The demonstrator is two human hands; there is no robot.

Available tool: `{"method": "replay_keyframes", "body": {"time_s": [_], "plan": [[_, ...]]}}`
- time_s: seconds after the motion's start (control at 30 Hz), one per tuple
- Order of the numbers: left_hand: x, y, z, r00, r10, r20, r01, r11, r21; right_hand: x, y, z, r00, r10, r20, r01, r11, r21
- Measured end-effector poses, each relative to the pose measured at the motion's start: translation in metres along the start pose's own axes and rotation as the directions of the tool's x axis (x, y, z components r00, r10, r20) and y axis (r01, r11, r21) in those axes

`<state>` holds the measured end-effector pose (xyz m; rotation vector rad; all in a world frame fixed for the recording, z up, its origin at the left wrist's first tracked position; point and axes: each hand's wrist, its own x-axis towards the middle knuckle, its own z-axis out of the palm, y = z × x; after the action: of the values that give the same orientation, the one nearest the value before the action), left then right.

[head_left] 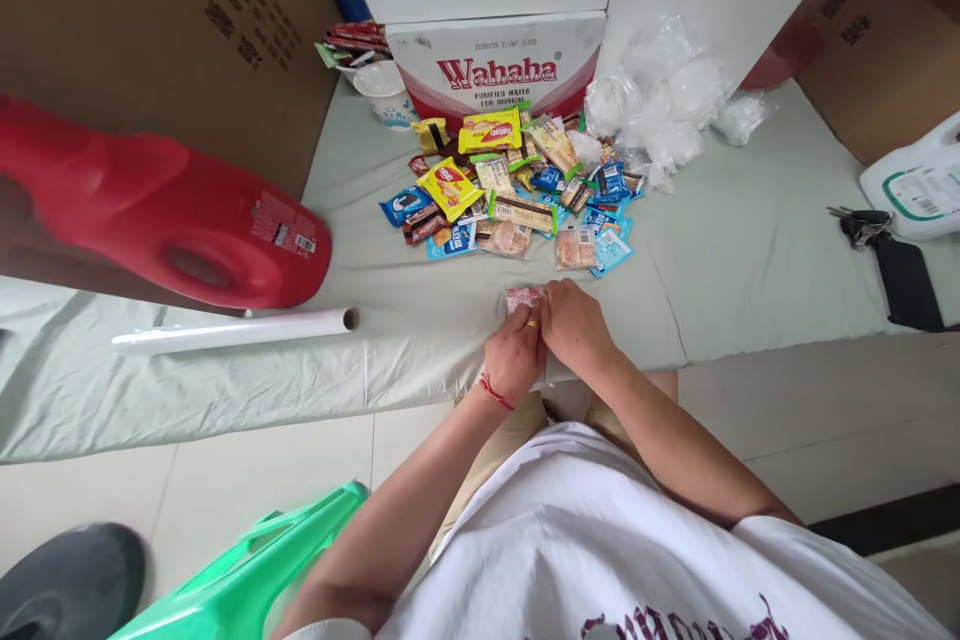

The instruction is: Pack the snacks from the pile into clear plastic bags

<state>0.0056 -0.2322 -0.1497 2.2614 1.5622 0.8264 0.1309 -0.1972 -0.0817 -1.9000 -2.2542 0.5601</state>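
Note:
Near the front edge of the cloth-covered table, my left hand (513, 356) and my right hand (576, 322) meet at a small red-and-white snack packet (523, 298) in clear wrapping. My left fingers press over its near side, and my right fingers are curled closed at its right end, partly hiding it. Just beyond lies a pile of wrapped snacks, among them a yellow wafer packet (450, 188), a green-ended bar (523, 212) and a pinkish clear-wrapped packet (576, 248).
Behind the pile stand a Wahaha carton (495, 70), crumpled clear plastic bags (660, 100) and a paper cup (386, 95) of snacks. A red jug (165, 210) and a white plastic roll (240, 328) lie left. Keys (862, 223) and a black phone-like object (907, 282) lie right.

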Motion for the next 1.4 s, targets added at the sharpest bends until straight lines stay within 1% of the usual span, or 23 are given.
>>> {"method": "replay_keyframes", "body": {"time_s": [0.07,0.13,0.17,0.23,0.27,0.33,0.37,0.4,0.47,0.57,0.7,0.83,0.97,1.03,1.1,1.13,1.2,1.23,1.27,1.3,1.33,1.37,1.4], "plan": [[0.002,-0.003,-0.005,1.000,-0.022,-0.011,0.019,0.968,-0.250,-0.009,0.001,0.008,0.996,-0.084,-0.021,0.083,0.995,-0.051],[0.002,-0.007,-0.010,0.995,-0.086,-0.040,0.052,0.848,-0.527,-0.018,0.005,0.017,0.988,-0.150,-0.043,0.145,0.983,-0.110],[0.002,-0.009,-0.013,0.991,-0.126,-0.055,0.064,0.778,-0.625,-0.022,0.007,0.021,0.985,-0.167,-0.053,0.158,0.977,-0.142],[0.000,-0.012,-0.019,0.974,-0.207,-0.095,0.074,0.682,-0.728,-0.026,0.011,0.027,0.981,-0.182,-0.064,0.167,0.967,-0.194],[-0.001,-0.013,-0.022,0.964,-0.228,-0.134,0.063,0.690,-0.721,-0.027,0.011,0.029,0.980,-0.184,-0.069,0.166,0.964,-0.208],[-0.004,-0.013,-0.028,0.950,-0.203,-0.238,0.027,0.811,-0.585,-0.027,0.012,0.031,0.980,-0.184,-0.081,0.163,0.963,-0.216],[-0.005,-0.013,-0.029,0.948,-0.154,-0.277,0.008,0.886,-0.463,-0.027,0.011,0.032,0.979,-0.184,-0.086,0.163,0.964,-0.212],[-0.006,-0.012,-0.030,0.954,-0.084,-0.287,-0.013,0.948,-0.319,-0.026,0.011,0.032,0.979,-0.182,-0.093,0.161,0.966,-0.203],[-0.009,-0.010,-0.027,0.976,0.055,-0.210,-0.073,0.994,-0.076,-0.026,0.010,0.032,0.977,-0.180,-0.112,0.160,0.973,-0.167],[-0.013,-0.010,-0.017,0.984,0.166,-0.065,-0.162,0.985,0.066,-0.032,0.009,0.036,0.964,-0.227,-0.136,0.221,0.974,-0.055],[-0.015,-0.015,-0.011,0.977,0.215,-0.003,-0.213,0.968,0.131,-0.054,0.013,0.042,0.927,-0.361,-0.103,0.370,0.925,0.085],[-0.010,-0.017,-0.020,0.970,0.209,0.126,-0.233,0.945,0.231,-0.070,0.021,0.035,0.896,-0.444,-0.003,0.436,0.878,0.199],[0.009,-0.016,-0.030,0.956,0.154,0.250,-0.236,0.910,0.342,-0.073,0.039,0.014,0.844,-0.537,-0.008,0.490,0.764,0.420],[0.025,-0.016,-0.036,0.944,0.122,0.306,-0.231,0.908,0.351,-0.075,0.053,0.004,0.850,-0.525,-0.039,0.470,0.724,0.504],[0.040,-0.014,-0.044,0.933,0.060,0.354,-0.181,0.930,0.319,-0.076,0.069,-0.003,0.894,-0.441,-0.080,0.399,0.701,0.590],[0.046,-0.012,-0.049,0.931,0.008,0.364,-0.119,0.951,0.284,-0.077,0.077,-0.005,0.924,-0.368,-0.105,0.345,0.683,0.644],[0.054,-0.003,-0.059,0.921,-0.131,0.368,0.087,0.987,0.133,-0.075,0.092,-0.007,0.978,-0.168,-0.127,0.203,0.596,0.777],[0.055,0.003,-0.062,0.904,-0.193,0.382,0.210,0.978,-0.004,-0.074,0.098,-0.008,0.992,-0.065,-0.109,0.127,0.511,0.850],[0.055,0.011,-0.063,0.879,-0.224,0.421,0.323,0.929,-0.180,-0.071,0.103,-0.008,0.998,0.014,-0.066,0.055,0.400,0.915],[0.053,0.020,-0.061,0.849,-0.211,0.484,0.417,0.831,-0.369,-0.068,0.105,-0.007,0.998,0.055,-0.005,-0.011,0.270,0.963],[0.052,0.030,-0.058,0.819,-0.164,0.550,0.493,0.692,-0.528,-0.065,0.106,-0.006,0.996,0.063,0.063,-0.071,0.136,0.988],[0.051,0.039,-0.052,0.791,-0.108,0.602,0.555,0.541,-0.632,-0.062,0.105,-0.006,0.991,0.052,0.120,-0.121,0.018,0.992],[0.050,0.048,-0.044,0.771,-0.067,0.633,0.598,0.418,-0.684,-0.059,0.103,-0.005,0.986,0.046,0.159,-0.155,-0.072,0.985]]}}
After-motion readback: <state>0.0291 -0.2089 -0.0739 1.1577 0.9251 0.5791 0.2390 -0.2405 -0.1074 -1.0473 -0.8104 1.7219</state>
